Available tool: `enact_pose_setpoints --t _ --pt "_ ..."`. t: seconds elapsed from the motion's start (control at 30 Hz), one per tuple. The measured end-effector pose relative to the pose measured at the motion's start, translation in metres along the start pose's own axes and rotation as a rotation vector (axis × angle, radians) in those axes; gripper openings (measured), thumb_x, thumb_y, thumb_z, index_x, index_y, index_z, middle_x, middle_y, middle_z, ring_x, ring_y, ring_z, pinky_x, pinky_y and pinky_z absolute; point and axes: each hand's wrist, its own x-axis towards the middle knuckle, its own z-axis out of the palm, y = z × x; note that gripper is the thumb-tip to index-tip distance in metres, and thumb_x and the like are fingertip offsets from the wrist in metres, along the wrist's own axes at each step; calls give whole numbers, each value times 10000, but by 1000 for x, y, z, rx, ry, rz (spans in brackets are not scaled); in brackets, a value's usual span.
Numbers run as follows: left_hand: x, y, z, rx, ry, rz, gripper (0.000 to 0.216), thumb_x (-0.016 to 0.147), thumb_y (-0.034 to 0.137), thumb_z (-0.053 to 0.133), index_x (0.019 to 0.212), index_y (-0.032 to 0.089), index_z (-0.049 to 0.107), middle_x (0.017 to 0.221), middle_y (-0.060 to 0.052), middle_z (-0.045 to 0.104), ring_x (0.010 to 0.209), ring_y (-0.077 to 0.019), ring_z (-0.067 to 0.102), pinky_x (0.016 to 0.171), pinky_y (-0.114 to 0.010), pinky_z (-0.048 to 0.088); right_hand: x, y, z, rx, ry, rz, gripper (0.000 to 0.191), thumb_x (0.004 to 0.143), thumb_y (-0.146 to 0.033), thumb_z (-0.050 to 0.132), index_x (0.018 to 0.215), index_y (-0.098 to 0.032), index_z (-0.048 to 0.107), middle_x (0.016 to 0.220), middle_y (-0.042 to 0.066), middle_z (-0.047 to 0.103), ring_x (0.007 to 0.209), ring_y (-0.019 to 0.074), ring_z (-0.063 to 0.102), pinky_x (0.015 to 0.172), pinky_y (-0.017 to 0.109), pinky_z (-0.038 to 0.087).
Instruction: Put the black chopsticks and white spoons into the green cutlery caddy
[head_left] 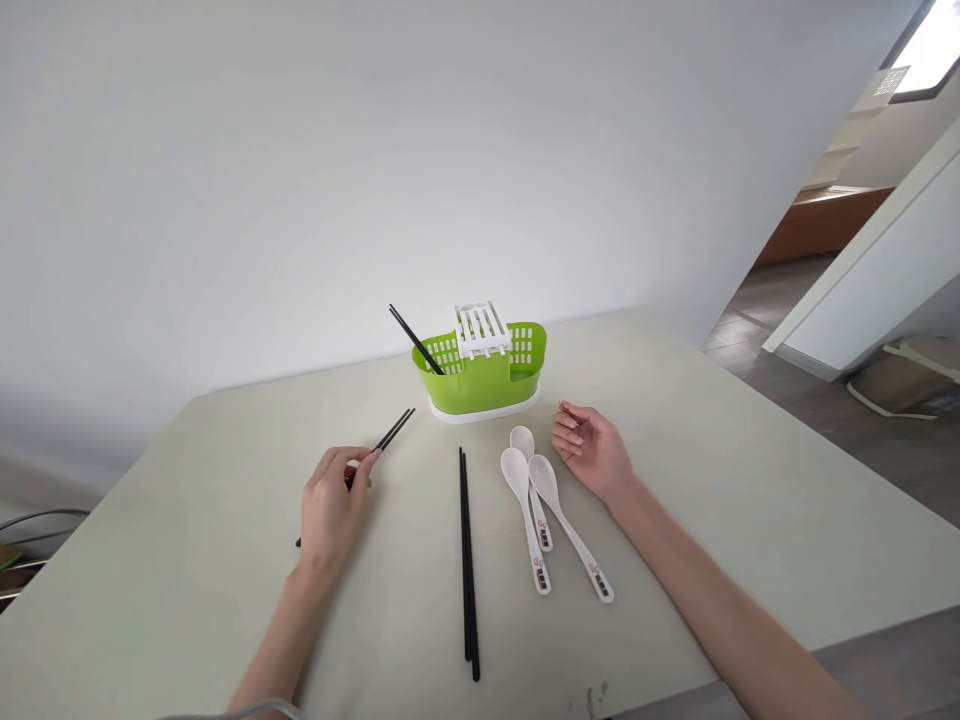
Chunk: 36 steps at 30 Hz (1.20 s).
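My left hand (332, 505) pinches a pair of black chopsticks (394, 431) that lie slanted on the table, their tips pointing toward a green cutlery basket (480, 378). The basket has a white slotted insert (482, 327) on top, and one black chopstick (415, 339) leans out of its left side. My right hand (592, 450) rests on the table to the right of three white spoons (534, 490), palm turned inward, fingers loosely curled and holding nothing. A second pair of black chopsticks (467, 560) lies straight between my hands.
The pale green table (750, 500) stands against a white wall (300, 200). Its right edge drops to a grey floor with a doorway (825, 240) and a flat cushion (907, 385) beyond. A chair frame (30, 540) shows at the far left.
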Motion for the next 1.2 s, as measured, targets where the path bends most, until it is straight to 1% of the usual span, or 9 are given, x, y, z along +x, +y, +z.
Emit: enact_pose_setpoints --t 0.1,0.2,0.37,0.5,0.67,0.83,0.93,1.1,1.2 --pt "2 5 -3 -154 63 -135 335 949 541 608 974 220 703 770 -8 633 601 -139 523 602 -279 398 0 0 0 -1 0 0 211 793 -122 760 876 -203 584 639 -82 485 449 42 399 374 163 394" --pt "4 12 -8 -378 140 -228 381 955 572 606 975 205 710 731 2 563 614 -126 460 553 -255 353 0 0 0 0 1 3 204 800 -120 753 876 -204 584 639 -81 488 450 45 397 372 163 395" --pt "3 26 -17 -596 337 -240 381 977 563 602 991 194 699 647 41 405 576 -108 351 518 -244 292 0 0 0 -3 5 3 201 806 -121 749 881 -206 583 638 -81 488 450 45 400 370 164 391" --pt "6 29 -20 -768 451 -234 335 966 514 643 867 195 622 588 78 293 516 -87 244 487 -249 194 0 0 0 -6 9 -2 209 796 -118 753 880 -204 582 640 -82 485 452 42 403 371 164 382" --pt "8 29 -23 -1005 413 -237 494 943 477 680 609 184 463 566 78 253 480 -61 191 479 -271 135 -1 0 1 -12 15 -8 191 798 -113 744 879 -191 589 636 -80 481 453 41 393 368 164 381" --pt "5 30 -21 -1015 354 -230 643 933 508 702 546 197 293 534 75 222 470 -58 185 478 -279 146 -1 -1 2 -17 19 -8 200 796 -109 745 871 -201 584 636 -80 482 449 45 390 362 164 384" --pt "3 31 -19 -993 301 -228 655 957 578 650 553 200 300 547 70 204 474 -65 190 475 -279 157 -2 -1 2 -23 20 -9 208 797 -112 753 864 -208 581 633 -80 478 447 47 392 366 164 389" --pt "2 34 -16 -999 241 -228 571 986 654 547 655 208 414 595 68 215 480 -78 210 459 -260 202 -2 -1 2 -32 21 -10 234 788 -122 774 856 -218 572 627 -85 470 446 51 403 367 165 387" --pt "3 33 -8 -1071 196 -269 553 966 681 555 698 217 420 630 58 256 526 -99 312 503 -258 361 -2 -1 3 -38 17 -9 239 786 -131 783 862 -219 573 635 -86 474 451 50 408 371 164 386"
